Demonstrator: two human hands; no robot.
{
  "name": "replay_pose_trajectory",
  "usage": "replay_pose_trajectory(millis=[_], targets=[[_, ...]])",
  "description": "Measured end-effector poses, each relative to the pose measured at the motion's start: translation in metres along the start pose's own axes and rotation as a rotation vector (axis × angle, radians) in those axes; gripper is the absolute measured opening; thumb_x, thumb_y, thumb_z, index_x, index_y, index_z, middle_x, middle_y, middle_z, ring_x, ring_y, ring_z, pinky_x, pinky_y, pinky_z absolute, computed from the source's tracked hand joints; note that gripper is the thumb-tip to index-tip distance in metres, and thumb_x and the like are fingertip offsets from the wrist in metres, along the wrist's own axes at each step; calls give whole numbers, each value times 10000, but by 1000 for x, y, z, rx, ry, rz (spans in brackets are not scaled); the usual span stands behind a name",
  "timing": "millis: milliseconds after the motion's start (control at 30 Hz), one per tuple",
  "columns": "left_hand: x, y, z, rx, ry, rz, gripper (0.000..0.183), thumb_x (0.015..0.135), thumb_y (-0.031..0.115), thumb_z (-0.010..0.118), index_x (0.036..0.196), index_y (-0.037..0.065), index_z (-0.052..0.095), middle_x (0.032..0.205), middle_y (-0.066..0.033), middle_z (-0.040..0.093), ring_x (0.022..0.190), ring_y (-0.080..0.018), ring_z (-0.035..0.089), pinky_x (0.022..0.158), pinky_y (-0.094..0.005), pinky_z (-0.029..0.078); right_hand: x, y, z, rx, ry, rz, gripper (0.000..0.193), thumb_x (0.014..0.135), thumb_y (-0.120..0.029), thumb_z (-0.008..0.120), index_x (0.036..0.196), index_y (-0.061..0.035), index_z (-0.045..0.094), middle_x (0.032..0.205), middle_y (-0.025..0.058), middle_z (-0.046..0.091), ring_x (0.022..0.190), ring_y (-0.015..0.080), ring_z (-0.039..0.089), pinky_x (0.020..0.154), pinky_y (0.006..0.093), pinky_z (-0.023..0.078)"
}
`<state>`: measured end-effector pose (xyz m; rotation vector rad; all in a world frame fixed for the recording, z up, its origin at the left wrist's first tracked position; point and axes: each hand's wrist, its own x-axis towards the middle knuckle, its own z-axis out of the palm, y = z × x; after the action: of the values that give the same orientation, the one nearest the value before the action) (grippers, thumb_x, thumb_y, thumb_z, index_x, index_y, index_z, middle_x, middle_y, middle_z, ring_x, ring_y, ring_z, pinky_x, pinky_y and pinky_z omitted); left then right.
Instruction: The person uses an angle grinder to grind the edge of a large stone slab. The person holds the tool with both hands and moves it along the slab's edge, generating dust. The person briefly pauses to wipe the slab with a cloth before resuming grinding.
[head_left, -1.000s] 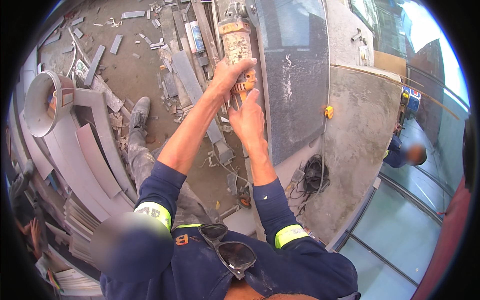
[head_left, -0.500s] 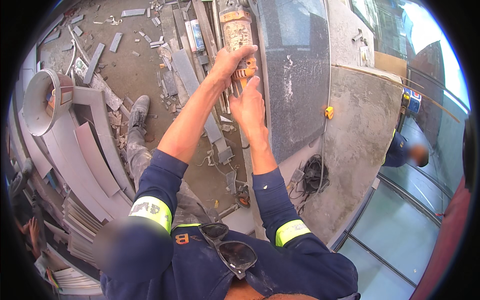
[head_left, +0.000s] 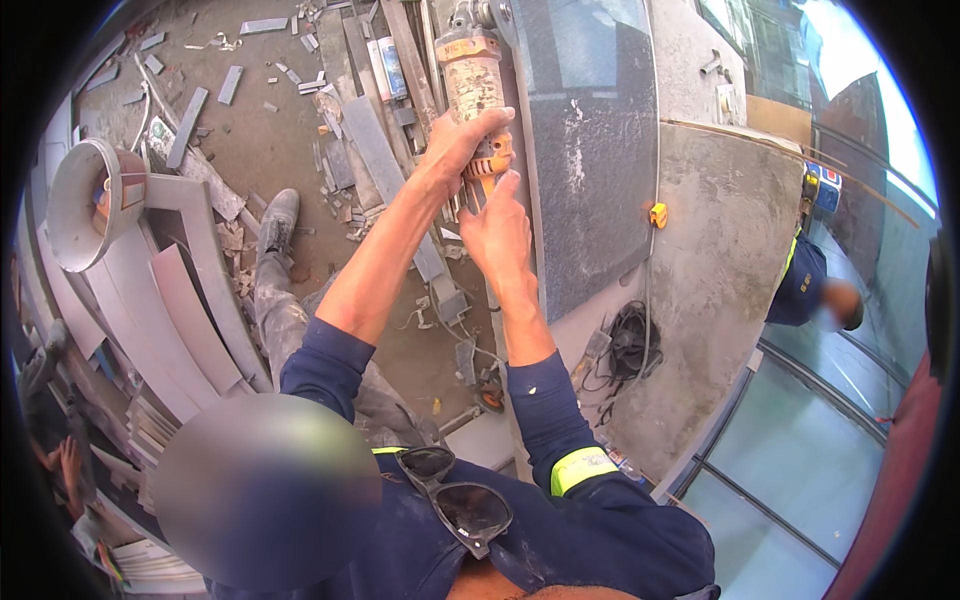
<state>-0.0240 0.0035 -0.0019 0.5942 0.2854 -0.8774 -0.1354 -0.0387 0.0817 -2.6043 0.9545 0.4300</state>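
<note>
A dusty yellow angle grinder [head_left: 472, 85] points away from me at the top centre, its metal head near the picture's upper rim. My left hand [head_left: 462, 140] is closed around its body, thumb lying across it. Closer to me, my right hand [head_left: 498, 235] grips the rear handle. Just right of the tool lies a dark grey stone slab [head_left: 598, 200] with white smears, its edge running alongside. Whether the grinder's disc touches the slab cannot be made out.
Stone offcuts [head_left: 186, 128] and planks litter the floor at left. A white bucket [head_left: 75, 225] rests on pale panels [head_left: 150, 310]. Right of the slab are a small yellow case [head_left: 657, 215] and a black bag [head_left: 632, 345] with cables. A co-worker [head_left: 800, 280] bends at far right.
Both hands and the grinder have drawn slightly back toward me. The co-worker at far right has shifted a little.
</note>
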Motion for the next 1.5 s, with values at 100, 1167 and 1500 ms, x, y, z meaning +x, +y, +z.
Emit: replay_pose_trajectory(millis=[100,1167,1500], targets=[[-2,-7,-2,50,-3,10,468,905,317,878,1153,4,633,928,-136,743,726,-255,780,665,-401,682,-5,6,1,-5,9,4,624,935,-183,724,1395,79,394,1045,399,736,1019,587,711,885,639,552],[-23,-13,-3,55,-1,-45,426,889,254,886,1134,39,611,883,-100,707,689,-228,746,626,-384,664,-23,18,11,33,13,-24,593,923,-153,742,1346,82,399,1002,387,738,991,592,709,843,644,556],[27,12,-3,96,21,16,432,919,327,860,1133,24,638,919,-132,744,723,-266,784,668,-400,681,24,-1,3,41,27,-75,599,928,-143,724,1368,113,408,1053,394,737,1033,590,709,882,628,559]])
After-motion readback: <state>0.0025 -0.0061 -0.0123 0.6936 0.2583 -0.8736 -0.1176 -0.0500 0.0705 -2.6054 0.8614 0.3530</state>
